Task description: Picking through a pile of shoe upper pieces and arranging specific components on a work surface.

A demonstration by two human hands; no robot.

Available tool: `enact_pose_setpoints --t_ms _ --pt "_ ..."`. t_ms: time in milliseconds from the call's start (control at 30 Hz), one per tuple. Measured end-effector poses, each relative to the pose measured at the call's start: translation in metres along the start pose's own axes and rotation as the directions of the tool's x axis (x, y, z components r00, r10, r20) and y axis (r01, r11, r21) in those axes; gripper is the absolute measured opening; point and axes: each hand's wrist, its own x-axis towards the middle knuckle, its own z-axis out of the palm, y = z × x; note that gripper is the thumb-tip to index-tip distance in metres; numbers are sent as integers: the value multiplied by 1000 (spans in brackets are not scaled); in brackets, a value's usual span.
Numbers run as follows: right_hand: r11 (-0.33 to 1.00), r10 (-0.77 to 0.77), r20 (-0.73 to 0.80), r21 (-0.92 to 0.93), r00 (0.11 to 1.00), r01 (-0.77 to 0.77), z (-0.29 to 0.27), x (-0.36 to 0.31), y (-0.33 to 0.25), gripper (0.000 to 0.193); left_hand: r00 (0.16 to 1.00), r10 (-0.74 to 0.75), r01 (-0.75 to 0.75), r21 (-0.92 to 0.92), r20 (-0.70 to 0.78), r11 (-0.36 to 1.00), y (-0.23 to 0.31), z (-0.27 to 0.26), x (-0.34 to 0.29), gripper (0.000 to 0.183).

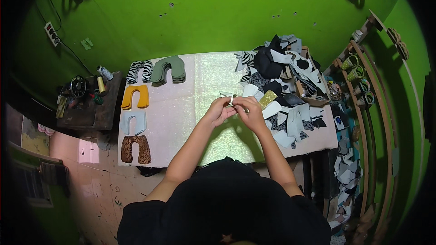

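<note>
Over the middle of the table, my left hand (pixel 220 111) and my right hand (pixel 248 110) meet, both pinching a small whitish scrap of material (pixel 230 97). Its exact shape is partly hidden by my fingers. Just right of my right hand spreads a heap of cut offcuts (pixel 294 117) in white, grey, black and patterned material, with a glittery gold piece (pixel 268 99) among them. On the left stand stacks of U-shaped cut pieces: zebra-striped (pixel 134 75), green (pixel 177 66), yellow (pixel 128 100), light grey (pixel 127 122) and leopard-print (pixel 128 147).
The pale glittery table (pixel 163 122) stands against a green wall. At left is a sewing machine (pixel 78 86) on a dark stand, with thread spools (pixel 101 84) beside it. An open cardboard box (pixel 318 101) overflows with scraps. At right, a wooden rack (pixel 363 154) holds sandals (pixel 358 72).
</note>
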Motion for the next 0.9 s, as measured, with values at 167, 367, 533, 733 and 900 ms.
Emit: enact_pose_setpoints --t_ms 167,367,533,733,900 --pt "993 11 53 119 999 -17 36 -8 -11 18 997 63 -59 84 -45 995 13 -17 -22 20" --pt "998 21 46 61 999 -24 69 -13 -17 68 965 227 -197 214 -130 957 34 -38 -46 18" --pt "978 86 92 181 992 -101 115 -21 -27 77 976 203 -198 67 -75 978 50 -58 -60 21" --pt "925 162 41 342 986 -166 140 -8 -35 40 966 214 -224 -57 -141 973 67 -75 -75 71" --pt "892 234 212 343 949 -296 137 9 -45 15 974 175 -173 21 -142 985 65 -118 -86 76"
